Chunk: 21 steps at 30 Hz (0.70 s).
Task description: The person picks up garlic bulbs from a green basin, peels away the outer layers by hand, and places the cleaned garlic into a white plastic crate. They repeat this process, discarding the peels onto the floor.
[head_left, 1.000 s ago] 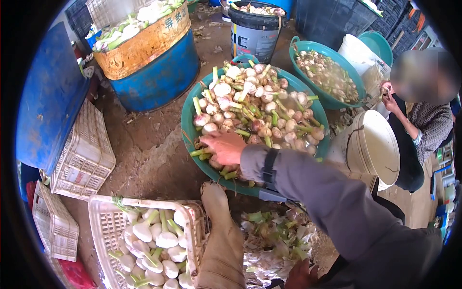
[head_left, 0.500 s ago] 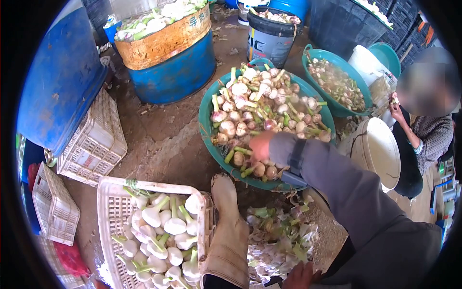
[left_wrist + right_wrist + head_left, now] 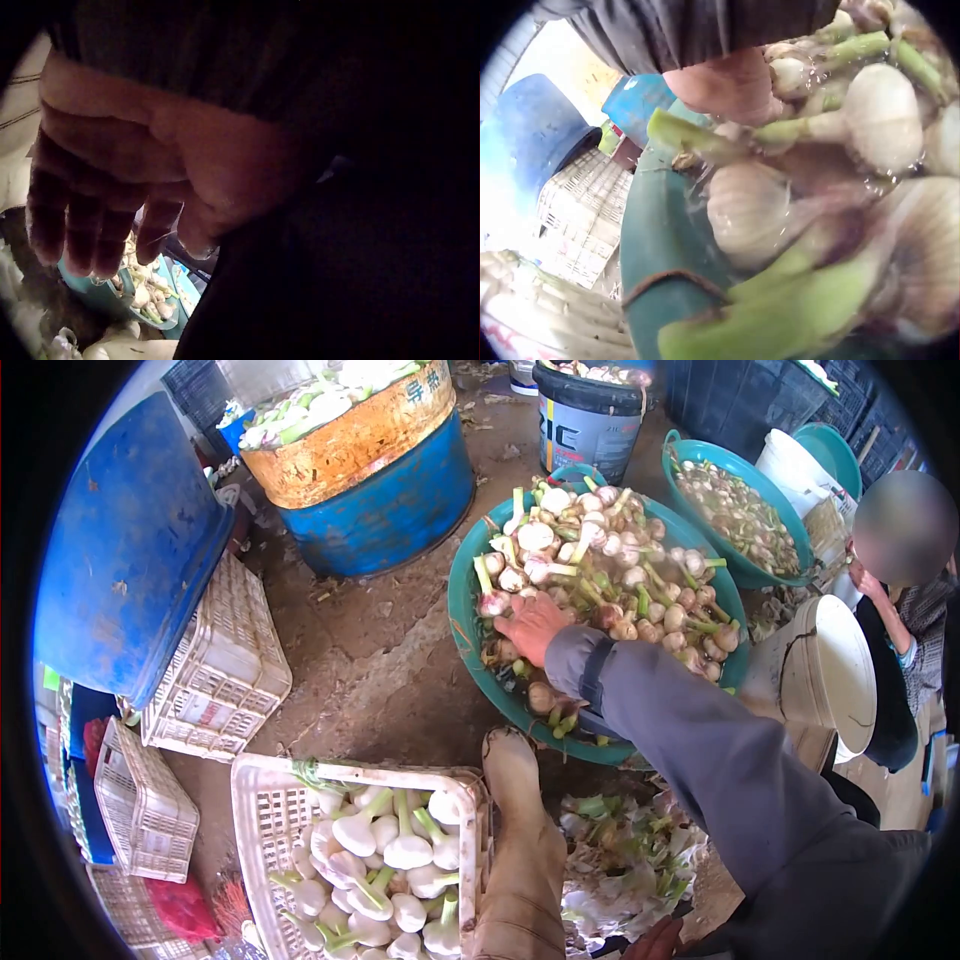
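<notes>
Dirt floor, outdoor work area, stock as follows.

- Green basin [image 3: 462, 622], in front of you on the floor: heaped with unpeeled garlic bulbs [image 3: 600, 560], stalks on, wet.
- Your right hand [image 3: 530, 625]: palm down on the bulbs at the basin's near-left side. Its fingers lie among the bulbs, and you cannot tell whether they grip one.
- Your left hand [image 3: 127, 187]: low at your side, fingers hanging loose and apart, holding nothing.
- White crate [image 3: 262, 810], near left: peeled white garlic [image 3: 385, 850] inside.
- Your boot [image 3: 520, 850]: between the crate and a pile of peelings [image 3: 630, 850].
- Blue drum [image 3: 390, 500], far left: topped with more garlic.
- Second basin [image 3: 690, 460], behind the first: bulbs and trimmings.
- White bucket [image 3: 830, 670], right of the green basin, tipped on its side.
- Another person's sleeve [image 3: 925, 630], far right.
</notes>
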Available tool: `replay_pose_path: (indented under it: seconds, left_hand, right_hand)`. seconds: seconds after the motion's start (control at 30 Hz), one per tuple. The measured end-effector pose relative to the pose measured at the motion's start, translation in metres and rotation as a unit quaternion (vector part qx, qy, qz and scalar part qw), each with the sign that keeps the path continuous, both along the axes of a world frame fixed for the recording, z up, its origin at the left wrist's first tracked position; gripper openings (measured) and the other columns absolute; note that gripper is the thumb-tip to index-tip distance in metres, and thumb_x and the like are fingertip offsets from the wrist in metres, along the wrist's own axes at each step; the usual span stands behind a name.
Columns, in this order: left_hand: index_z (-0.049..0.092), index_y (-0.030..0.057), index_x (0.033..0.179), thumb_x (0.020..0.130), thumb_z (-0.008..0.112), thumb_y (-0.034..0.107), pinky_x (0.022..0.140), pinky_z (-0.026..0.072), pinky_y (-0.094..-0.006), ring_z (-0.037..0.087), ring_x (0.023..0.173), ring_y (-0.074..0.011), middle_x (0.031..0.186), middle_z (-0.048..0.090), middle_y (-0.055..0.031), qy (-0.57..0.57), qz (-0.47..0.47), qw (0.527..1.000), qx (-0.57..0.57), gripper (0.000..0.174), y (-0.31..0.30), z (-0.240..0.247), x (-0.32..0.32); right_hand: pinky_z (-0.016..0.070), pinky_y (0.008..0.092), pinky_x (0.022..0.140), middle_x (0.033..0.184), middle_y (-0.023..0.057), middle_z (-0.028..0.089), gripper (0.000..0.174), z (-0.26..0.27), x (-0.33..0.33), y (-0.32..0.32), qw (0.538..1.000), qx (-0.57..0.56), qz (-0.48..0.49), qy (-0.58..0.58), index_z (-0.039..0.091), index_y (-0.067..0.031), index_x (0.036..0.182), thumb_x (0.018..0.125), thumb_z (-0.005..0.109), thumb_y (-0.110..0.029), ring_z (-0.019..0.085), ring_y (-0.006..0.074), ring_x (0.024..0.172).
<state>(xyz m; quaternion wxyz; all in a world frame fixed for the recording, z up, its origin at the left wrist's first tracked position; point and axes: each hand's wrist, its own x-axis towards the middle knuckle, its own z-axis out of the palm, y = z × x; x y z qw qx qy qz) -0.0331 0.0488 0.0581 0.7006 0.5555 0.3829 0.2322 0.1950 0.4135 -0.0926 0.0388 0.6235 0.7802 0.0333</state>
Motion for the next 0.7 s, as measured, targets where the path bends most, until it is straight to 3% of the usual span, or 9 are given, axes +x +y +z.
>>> replay_pose_path:
  seconds: [0.07, 0.23, 0.3, 0.33, 0.37, 0.47, 0.53, 0.6, 0.7]
  left_hand:
    - [0.054, -0.0034, 0.115, 0.096, 0.04, 0.029, 0.09, 0.0431, -0.0386, 0.051, 0.112, -0.0356, 0.115, 0.054, -0.0238, -0.008, 0.02, 0.999, -0.038, 0.04, -0.002, 0.004, 0.006]
    - [0.055, -0.0043, 0.112, 0.097, 0.04, 0.03, 0.085, 0.0463, -0.0356, 0.052, 0.112, -0.0297, 0.111, 0.057, -0.0196, -0.03, 0.081, 0.993, -0.083, 0.041, -0.029, 0.006, 0.025]
    - [0.055, -0.0043, 0.11, 0.096, 0.046, 0.03, 0.08, 0.0481, -0.0334, 0.053, 0.11, -0.0249, 0.11, 0.058, -0.0146, 0.014, 0.043, 0.998, -0.035, 0.038, -0.034, 0.004, 0.026]
    - [0.055, -0.0043, 0.11, 0.096, 0.046, 0.03, 0.08, 0.0481, -0.0334, 0.053, 0.11, -0.0249, 0.11, 0.058, -0.0146, 0.009, 0.036, 0.999, -0.033, 0.038, -0.038, -0.004, 0.027]
    - [0.055, -0.0028, 0.107, 0.092, 0.052, 0.024, 0.076, 0.0482, -0.0343, 0.055, 0.104, -0.0264, 0.107, 0.058, -0.014, 0.013, 0.062, 0.996, -0.06, 0.032, -0.041, -0.014, 0.028]
    - [0.061, -0.0015, 0.104, 0.094, 0.051, 0.032, 0.075, 0.0491, -0.0317, 0.062, 0.086, -0.0197, 0.096, 0.065, -0.0104, -0.008, 0.123, 0.992, -0.021, 0.037, -0.041, -0.01, 0.031]
    - [0.063, -0.0031, 0.098, 0.094, 0.051, 0.033, 0.067, 0.0504, -0.0283, 0.062, 0.073, -0.016, 0.084, 0.067, -0.0103, -0.066, 0.173, 0.983, -0.02, 0.039, -0.037, -0.013, 0.034]
    - [0.057, -0.0037, 0.109, 0.094, 0.05, 0.032, 0.071, 0.0507, -0.0311, 0.062, 0.083, -0.0196, 0.099, 0.064, -0.0136, -0.107, 0.189, 0.974, -0.071, 0.039, -0.033, -0.013, 0.033]
    - [0.053, -0.0011, 0.115, 0.093, 0.052, 0.029, 0.072, 0.0509, -0.0325, 0.06, 0.089, -0.02, 0.107, 0.06, -0.0124, -0.163, 0.258, 0.947, -0.097, 0.038, -0.033, -0.012, 0.04]
  right_hand:
    - [0.037, 0.0383, 0.068, 0.089, 0.0134, 0.054, 0.026, 0.008, 0.008, -0.011, 1.0, 0.006, -0.003, 0.007, 0.058, -0.0125, 0.102, 0.077, 0.054, -0.01, 0.054, 0.0274, 0.085]
    - [0.0442, 0.0388, 0.082, 0.1, 0.0172, 0.057, 0.06, 0.069, 0.046, -0.06, 0.954, -0.109, -0.219, 0.17, 0.041, -0.0003, 0.115, 0.068, 0.072, -0.019, 0.057, 0.0332, 0.091]
    - [0.0463, 0.0339, 0.077, 0.098, 0.0119, 0.058, 0.061, 0.063, 0.073, -0.087, 0.886, -0.089, -0.284, 0.357, 0.042, -0.0022, 0.117, 0.07, 0.074, -0.024, 0.058, 0.0263, 0.087]
    - [0.0456, 0.0289, 0.067, 0.091, 0.0073, 0.058, 0.049, 0.08, 0.074, -0.113, 0.771, -0.117, -0.273, 0.563, 0.046, -0.0032, 0.113, 0.075, 0.07, -0.024, 0.056, 0.017, 0.08]
    - [0.0456, 0.0289, 0.067, 0.091, 0.0073, 0.058, 0.049, 0.095, 0.077, -0.133, 0.773, -0.111, -0.276, 0.56, 0.046, -0.0032, 0.113, 0.075, 0.07, -0.024, 0.056, 0.017, 0.08]
    - [0.0409, 0.0231, 0.057, 0.088, 0.0036, 0.058, 0.03, 0.114, 0.08, -0.192, 0.502, -0.316, -0.195, 0.781, 0.05, -0.0049, 0.11, 0.083, 0.061, -0.013, 0.052, 0.008, 0.068]
    - [0.0443, 0.0264, 0.058, 0.091, 0.007, 0.058, 0.039, 0.154, 0.051, -0.24, 0.49, -0.278, -0.195, 0.803, 0.043, -0.0066, 0.118, 0.083, 0.06, -0.011, 0.055, 0.0132, 0.07]
    - [0.0491, 0.0289, 0.062, 0.095, 0.0107, 0.057, 0.049, 0.175, 0.031, -0.277, 0.478, -0.28, -0.185, 0.812, 0.033, -0.0076, 0.126, 0.084, 0.059, -0.01, 0.059, 0.0181, 0.075]
    - [0.0514, 0.0312, 0.064, 0.1, 0.0132, 0.058, 0.034, 0.182, 0.007, -0.322, 0.445, -0.328, -0.139, 0.821, 0.04, -0.0092, 0.118, 0.089, 0.056, -0.017, 0.062, 0.0224, 0.082]
